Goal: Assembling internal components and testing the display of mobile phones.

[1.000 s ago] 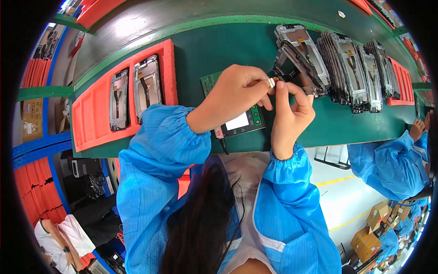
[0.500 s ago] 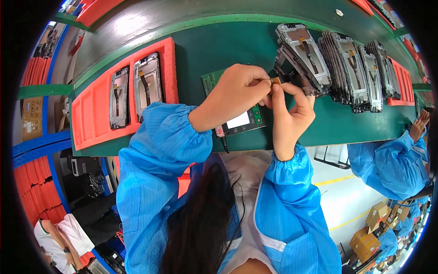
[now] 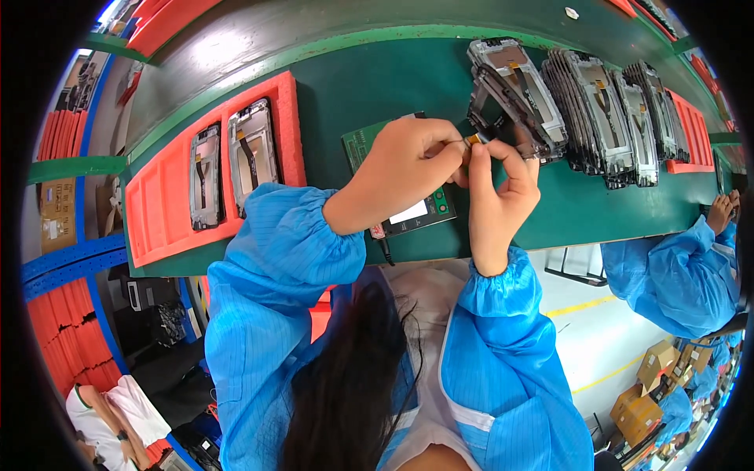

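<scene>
Through the head view I see two bare hands meeting over the desk (image 3: 385,82), a smooth, matte green surface. The left hand (image 3: 408,169) pinches a small, flat amber-and-dark ribbon tip (image 3: 473,140) between thumb and forefinger. The right hand (image 3: 501,192) has its thumb and forefinger drawn together at that same tip; whether they grip it or only touch it, I cannot tell. The tip sits above the desk, just beside the tilted phone frames (image 3: 522,102), thin rectangles of grey metal edged in black.

Partly under the left hand lies a flat test board (image 3: 420,221), green and black, with a lit white screen. The foam tray (image 3: 161,216) on the left is red, soft-looking and divided into slots. Blue sleeves (image 3: 294,235) of finely striped cloth gather at the wrists.

A second ago I had a bright, whitish face showing at the fingertips; now amber and dark show there instead, while the hands remain in nearly the same place.

I count one test board and two phone frames (image 3: 253,145) in the tray. The stacked frames (image 3: 589,110) on the right overlap too closely for me to count.
</scene>
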Action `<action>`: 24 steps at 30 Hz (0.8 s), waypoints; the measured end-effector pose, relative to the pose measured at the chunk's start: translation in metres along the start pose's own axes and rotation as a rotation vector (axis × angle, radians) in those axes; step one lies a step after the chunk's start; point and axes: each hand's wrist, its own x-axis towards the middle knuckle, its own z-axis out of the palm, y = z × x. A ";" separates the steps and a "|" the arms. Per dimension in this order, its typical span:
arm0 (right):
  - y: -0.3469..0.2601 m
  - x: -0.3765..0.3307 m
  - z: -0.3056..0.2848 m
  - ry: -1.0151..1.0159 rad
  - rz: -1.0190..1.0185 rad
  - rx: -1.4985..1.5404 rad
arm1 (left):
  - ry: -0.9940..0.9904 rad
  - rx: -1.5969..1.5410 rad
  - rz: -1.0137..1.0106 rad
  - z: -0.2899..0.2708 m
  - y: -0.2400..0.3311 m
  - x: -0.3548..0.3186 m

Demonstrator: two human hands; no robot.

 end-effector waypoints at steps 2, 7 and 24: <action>-0.001 0.003 -0.006 -0.048 -0.049 -0.008 | -0.021 -0.051 -0.017 -0.004 0.003 0.002; 0.002 0.002 -0.020 -0.239 -0.205 0.035 | -0.053 0.027 -0.048 -0.029 0.024 0.005; -0.003 0.030 -0.039 -0.414 -0.683 -0.510 | 0.067 -0.439 0.026 -0.040 0.016 0.009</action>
